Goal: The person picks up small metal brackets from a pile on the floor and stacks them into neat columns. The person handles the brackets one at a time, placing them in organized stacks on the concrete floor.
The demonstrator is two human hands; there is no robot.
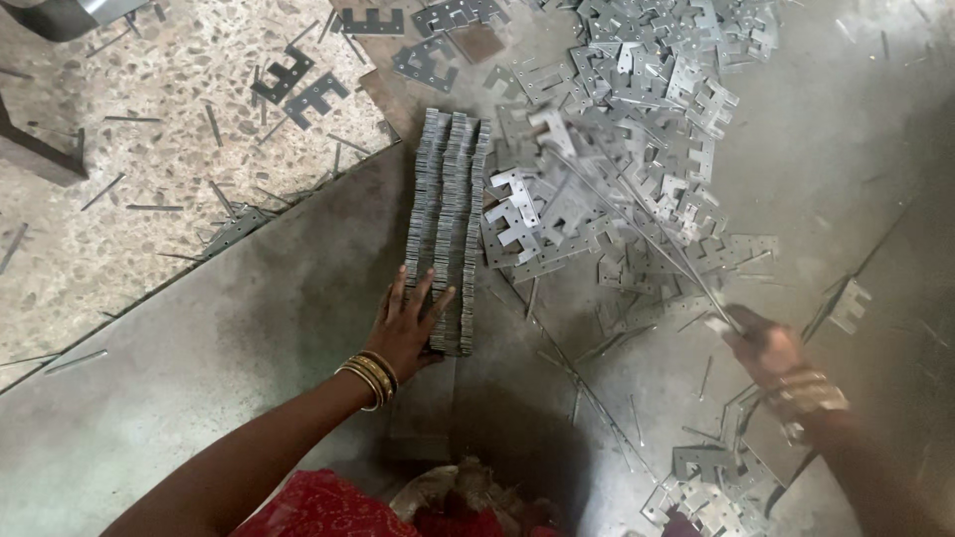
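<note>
Here left hand [408,333] fingers spread on plate stack [448,224] | right hand [764,348] blurred, clenching thin rods [637,224]

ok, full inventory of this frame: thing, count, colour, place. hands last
plate stack: one block of three rows, grey, standing on edge at centre
loose plates: many, uncountable, grey notched metal, heaped top right
dark plates: a few, dark grey, top left on the stone floor
near plates: small pile, grey, bottom right
rods: thin bundle, grey, blurred, running from the right hand up over the heap
sheet: one, grey metal, under the stack and heap
stone floor: speckled beige, left, with scattered pins
bangles: several, gold, left wrist
left hand: open, fingers spread against the near end of the plate stack
right hand: closed on the rods
</note>
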